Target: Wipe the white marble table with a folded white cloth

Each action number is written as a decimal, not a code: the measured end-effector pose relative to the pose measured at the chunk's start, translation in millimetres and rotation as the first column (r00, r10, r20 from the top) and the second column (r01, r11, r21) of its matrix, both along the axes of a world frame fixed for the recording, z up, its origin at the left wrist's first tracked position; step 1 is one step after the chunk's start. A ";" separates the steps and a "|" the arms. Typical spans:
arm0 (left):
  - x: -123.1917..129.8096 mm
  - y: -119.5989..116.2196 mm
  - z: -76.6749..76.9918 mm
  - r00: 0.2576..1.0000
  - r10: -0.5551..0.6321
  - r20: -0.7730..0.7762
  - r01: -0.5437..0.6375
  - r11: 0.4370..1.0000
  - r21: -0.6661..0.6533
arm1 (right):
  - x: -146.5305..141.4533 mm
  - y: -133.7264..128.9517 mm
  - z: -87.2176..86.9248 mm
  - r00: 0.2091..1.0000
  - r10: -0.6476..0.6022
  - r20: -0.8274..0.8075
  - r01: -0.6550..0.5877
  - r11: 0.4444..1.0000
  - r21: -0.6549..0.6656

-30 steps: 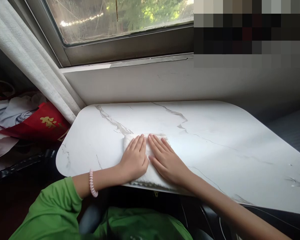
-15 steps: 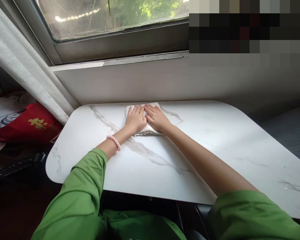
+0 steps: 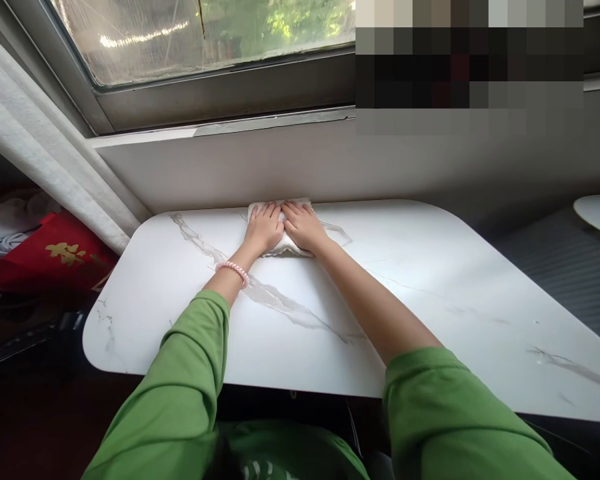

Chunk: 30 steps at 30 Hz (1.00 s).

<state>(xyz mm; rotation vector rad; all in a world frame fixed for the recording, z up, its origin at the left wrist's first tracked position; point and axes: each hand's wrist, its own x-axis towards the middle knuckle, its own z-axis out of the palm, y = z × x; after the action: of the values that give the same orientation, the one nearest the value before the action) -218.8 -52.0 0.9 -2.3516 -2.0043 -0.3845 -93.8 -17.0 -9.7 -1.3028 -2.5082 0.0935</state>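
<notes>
While left hand [image 3: 265, 230] and right hand [image 3: 305, 228] press flat, fingers extended, on white towel [image 3: 287, 247], upper center, a hard push could bunch it against wall [image 3: 200, 170].

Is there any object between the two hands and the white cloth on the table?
Nothing visible stands between them: the left hand and right hand lie directly on the white cloth, at the far edge of the table.

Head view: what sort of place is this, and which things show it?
An indoor room, perhaps in a home, though that is uncertain: a metal-framed window, a pale curtain and a marble-patterned table suggest it.
</notes>
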 end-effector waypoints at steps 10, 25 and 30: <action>47.5 -82.7 2.7 0.992 -0.122 -0.043 0.119 0.991 -0.061 | 60.9 -88.3 -10.6 0.998 -0.039 0.050 0.036 0.998 0.055; 94.0 -203.8 15.5 0.927 -0.344 -0.149 0.328 0.937 -0.123 | 128.5 -220.0 -3.5 0.993 0.109 0.054 -0.116 0.979 0.166; 89.8 -187.3 14.4 0.935 -0.341 -0.100 0.326 0.935 -0.141 | 125.9 -201.7 -9.8 0.996 0.093 -0.003 -0.091 0.982 0.167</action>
<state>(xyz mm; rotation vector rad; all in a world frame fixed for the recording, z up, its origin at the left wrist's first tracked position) -129.0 -239.3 15.4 -2.7233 -1.6172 -0.1205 32.1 -218.7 -19.5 -1.1180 -2.5062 -0.0867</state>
